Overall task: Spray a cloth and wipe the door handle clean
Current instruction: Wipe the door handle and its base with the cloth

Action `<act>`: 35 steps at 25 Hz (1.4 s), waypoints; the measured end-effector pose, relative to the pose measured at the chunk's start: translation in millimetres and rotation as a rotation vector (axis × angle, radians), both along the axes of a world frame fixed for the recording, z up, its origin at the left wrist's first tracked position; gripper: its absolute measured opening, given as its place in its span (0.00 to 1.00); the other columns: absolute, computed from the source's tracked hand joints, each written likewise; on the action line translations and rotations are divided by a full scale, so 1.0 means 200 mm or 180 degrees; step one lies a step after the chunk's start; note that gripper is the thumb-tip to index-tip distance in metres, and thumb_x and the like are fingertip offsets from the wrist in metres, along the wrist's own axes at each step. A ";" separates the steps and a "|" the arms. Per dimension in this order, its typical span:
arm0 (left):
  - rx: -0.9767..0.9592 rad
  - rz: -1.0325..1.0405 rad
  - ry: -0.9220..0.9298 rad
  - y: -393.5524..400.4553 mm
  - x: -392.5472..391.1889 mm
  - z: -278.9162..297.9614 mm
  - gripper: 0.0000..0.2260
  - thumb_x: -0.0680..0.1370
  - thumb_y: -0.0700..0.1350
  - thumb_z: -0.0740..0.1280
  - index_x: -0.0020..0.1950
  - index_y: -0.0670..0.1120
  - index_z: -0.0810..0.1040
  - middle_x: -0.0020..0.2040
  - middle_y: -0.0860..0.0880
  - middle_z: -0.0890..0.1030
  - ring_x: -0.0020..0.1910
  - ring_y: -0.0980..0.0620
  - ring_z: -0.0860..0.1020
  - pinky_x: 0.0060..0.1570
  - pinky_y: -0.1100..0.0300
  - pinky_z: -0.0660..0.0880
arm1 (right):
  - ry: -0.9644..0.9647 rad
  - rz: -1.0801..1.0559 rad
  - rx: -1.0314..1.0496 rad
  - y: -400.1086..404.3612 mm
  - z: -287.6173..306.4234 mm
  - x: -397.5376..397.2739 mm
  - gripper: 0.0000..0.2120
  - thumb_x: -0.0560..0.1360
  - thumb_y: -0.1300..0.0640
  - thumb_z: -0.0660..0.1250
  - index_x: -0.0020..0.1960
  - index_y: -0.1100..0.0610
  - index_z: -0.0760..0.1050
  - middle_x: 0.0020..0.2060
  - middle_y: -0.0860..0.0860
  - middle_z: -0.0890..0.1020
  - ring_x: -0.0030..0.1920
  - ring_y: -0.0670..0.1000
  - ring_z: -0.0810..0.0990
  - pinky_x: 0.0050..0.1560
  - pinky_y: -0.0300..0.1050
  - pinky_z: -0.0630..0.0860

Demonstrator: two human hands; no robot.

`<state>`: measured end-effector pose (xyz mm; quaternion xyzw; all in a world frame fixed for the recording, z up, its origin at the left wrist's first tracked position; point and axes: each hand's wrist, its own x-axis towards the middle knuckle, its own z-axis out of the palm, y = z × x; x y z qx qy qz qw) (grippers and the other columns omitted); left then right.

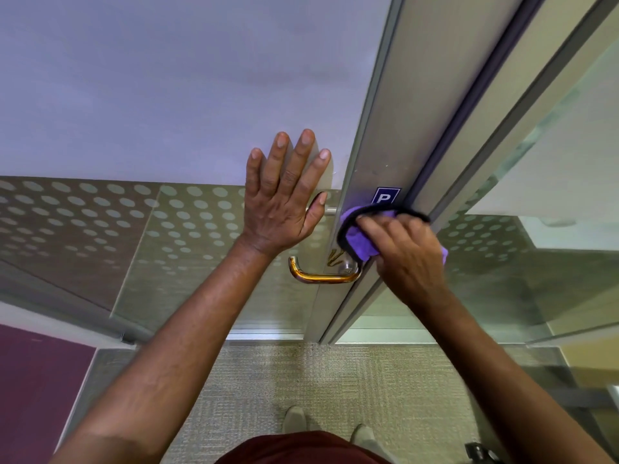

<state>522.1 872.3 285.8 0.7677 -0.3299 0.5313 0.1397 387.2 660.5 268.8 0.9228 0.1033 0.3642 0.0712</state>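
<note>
A glass door with a metal frame (385,135) stands in front of me. Its curved metal handle (321,277) sticks out to the left low on the frame. My left hand (284,199) lies flat on the glass with fingers spread, just above the handle. My right hand (407,252) presses a bunched purple cloth with a black edge (355,239) against the frame, just above the handle's base. A blue sticker with the letter P (386,195) shows on the frame above the cloth. No spray bottle is in view.
The glass panel (134,222) carries a band of frosted dots. Beige carpet (301,380) covers the floor, where my two shoes (294,420) show. A dark red panel (37,390) sits at the lower left. More glass partitions (552,195) stand to the right.
</note>
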 end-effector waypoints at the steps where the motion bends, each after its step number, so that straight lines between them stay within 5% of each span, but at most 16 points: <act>1: 0.0002 0.0004 -0.0024 0.00 0.00 0.00 0.31 0.83 0.55 0.58 0.83 0.48 0.54 0.85 0.48 0.43 0.83 0.45 0.43 0.81 0.43 0.43 | -0.0121 -0.0109 0.0185 0.01 0.03 0.00 0.28 0.73 0.62 0.67 0.73 0.52 0.73 0.58 0.53 0.83 0.52 0.59 0.75 0.49 0.53 0.72; 6: -0.0042 0.0023 -0.0067 -0.02 0.00 -0.02 0.28 0.83 0.55 0.58 0.82 0.48 0.57 0.85 0.48 0.44 0.83 0.45 0.44 0.80 0.43 0.44 | -0.0274 -0.0131 0.0362 0.09 0.04 0.06 0.31 0.74 0.58 0.71 0.75 0.47 0.71 0.61 0.49 0.76 0.53 0.59 0.73 0.49 0.55 0.76; 12: -0.0086 0.0055 -0.0098 -0.02 0.00 -0.02 0.28 0.82 0.52 0.60 0.82 0.48 0.59 0.85 0.47 0.46 0.84 0.44 0.45 0.80 0.42 0.45 | 0.0049 -0.0016 -0.0299 0.05 -0.09 0.05 0.24 0.78 0.56 0.72 0.73 0.44 0.75 0.59 0.49 0.83 0.58 0.58 0.71 0.45 0.53 0.72; 16: -0.0053 0.0065 -0.0123 -0.02 0.01 -0.01 0.29 0.82 0.52 0.59 0.82 0.48 0.58 0.85 0.47 0.45 0.83 0.45 0.44 0.80 0.42 0.45 | -0.0199 -0.0144 0.0107 -0.02 0.00 -0.02 0.17 0.83 0.55 0.61 0.67 0.44 0.81 0.58 0.51 0.84 0.56 0.59 0.74 0.46 0.54 0.73; 21: -0.0097 0.0032 -0.0104 -0.03 0.01 -0.01 0.28 0.82 0.52 0.60 0.81 0.49 0.60 0.85 0.48 0.46 0.84 0.45 0.45 0.79 0.42 0.46 | -0.0527 -0.0186 0.0513 0.06 0.06 0.06 0.21 0.79 0.58 0.68 0.71 0.45 0.78 0.58 0.52 0.83 0.52 0.62 0.78 0.51 0.54 0.75; 25: -0.0114 0.0050 -0.0054 -0.03 0.00 -0.01 0.28 0.82 0.52 0.60 0.81 0.48 0.60 0.85 0.48 0.45 0.83 0.45 0.44 0.80 0.42 0.45 | 0.0011 0.0020 -0.0120 0.09 -0.08 0.06 0.27 0.75 0.56 0.75 0.73 0.45 0.76 0.59 0.50 0.83 0.57 0.59 0.72 0.45 0.53 0.69; 29: -0.0100 0.0057 -0.0019 -0.03 -0.01 -0.01 0.28 0.82 0.52 0.61 0.81 0.48 0.59 0.85 0.48 0.44 0.83 0.45 0.43 0.80 0.42 0.43 | 0.0191 -0.0099 -0.0356 -0.01 -0.09 -0.01 0.25 0.75 0.58 0.70 0.71 0.44 0.77 0.59 0.49 0.82 0.60 0.59 0.70 0.46 0.53 0.68; 35: -0.0070 0.0064 -0.0010 -0.03 0.00 -0.01 0.28 0.82 0.53 0.60 0.81 0.49 0.58 0.85 0.49 0.43 0.83 0.46 0.42 0.80 0.42 0.43 | -0.0291 -0.0362 0.0351 0.04 0.04 0.04 0.20 0.79 0.54 0.69 0.70 0.43 0.78 0.59 0.50 0.82 0.55 0.60 0.74 0.47 0.53 0.71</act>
